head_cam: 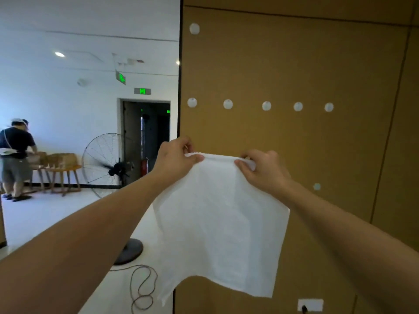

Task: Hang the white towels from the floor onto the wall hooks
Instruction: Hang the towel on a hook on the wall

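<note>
A white towel hangs flat in front of the brown wall panel. My left hand pinches its top edge at the left, and my right hand pinches the top edge at the right. Above the towel runs a row of several round white hooks, among them one over the towel and one at the panel's left edge. A single hook sits higher up. Another pale hook is at hand height to the right. Whatever lies behind the towel's top edge is hidden.
A standing fan is left of the panel, its round base and a looped cable on the white floor. A person stands at the far left by wooden chairs. A wall socket sits low on the panel.
</note>
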Available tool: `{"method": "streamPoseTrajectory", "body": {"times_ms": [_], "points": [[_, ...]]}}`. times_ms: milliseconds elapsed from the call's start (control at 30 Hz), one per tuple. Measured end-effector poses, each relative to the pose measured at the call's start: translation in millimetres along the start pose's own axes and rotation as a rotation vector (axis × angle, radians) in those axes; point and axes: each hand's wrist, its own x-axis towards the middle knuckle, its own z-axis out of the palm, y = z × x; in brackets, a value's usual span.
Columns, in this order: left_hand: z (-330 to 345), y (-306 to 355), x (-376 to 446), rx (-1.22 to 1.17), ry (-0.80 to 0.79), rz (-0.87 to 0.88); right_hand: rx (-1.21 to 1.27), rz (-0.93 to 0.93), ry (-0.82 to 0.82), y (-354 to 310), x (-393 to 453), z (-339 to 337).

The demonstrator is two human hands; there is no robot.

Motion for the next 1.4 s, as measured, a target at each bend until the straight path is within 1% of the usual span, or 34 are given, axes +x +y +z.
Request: {"method": "streamPoseTrajectory", "body": {"times_ms": [33,100,167,267,400,467,567,633,733,800,933,1033,1100,1167,1233,1300,1400], "points": [[2.4,-12.7,14.3,-0.015,0.017,0.012,-0.004,-0.056,0.041,0.8,12.5,13.9],[7.1,-37.1,44.6,-0.049,0.039,0.033,-0.072,-0.225,0.113,2.5,39.6,40.6],[10.0,-61.6,76.7,-0.082,0.048,0.049,-0.143,-0.334,0.116,6.6,70.1,66.6],[10.0,-97.5,125.5,-0.088,0.005,0.099,-0.211,-0.379,0.074,18.4,121.6,103.8],[17.6,-138.9,184.7,-0.090,-0.028,0.205,-0.272,-0.452,0.125,35.7,187.9,148.3],[23.2,-156.6,211.3,-0.016,-0.028,0.263,-0.278,-0.483,0.158,45.4,219.7,168.5],[34.6,-183.3,251.3,0.244,-0.047,0.388,-0.311,-0.494,0.196,57.7,261.7,199.1],[43.1,-197.5,276.5,0.405,-0.062,0.437,-0.333,-0.506,0.220,66.1,289.2,217.8],[59.5,-213.9,313.8,0.589,-0.063,0.516,-0.385,-0.489,0.239,86.6,335.5,244.4],[71.4,-220.8,340.3,0.682,-0.022,0.564,-0.413,-0.420,0.199,100.2,367.2,259.8],[95.5,-228.8,394.2,0.756,0.085,0.550,-0.427,-0.374,0.216,120.6,429.7,278.3],[112.7,-233.8,429.9,0.717,0.155,0.501,-0.430,-0.323,0.247,133.4,472.3,289.1],[123.9,-239.1,447.4,0.671,0.192,0.455,-0.378,-0.273,0.252,138.8,491.6,301.7],[139.6,-245.7,457.9,0.649,0.205,0.420,-0.250,-0.222,0.282,144.3,498.3,316.9],[155.6,-254.2,459.4,0.595,0.230,0.402,-0.100,-0.192,0.352,150.5,494.2,333.6],[163.0,-259.6,451.8,0.531,0.280,0.404,-0.031,-0.183,0.407,148.5,479.9,343.9],[176.0,-265.4,446.7,0.466,0.324,0.413,0.131,-0.113,0.427,141.2,466.9,359.0]]}}
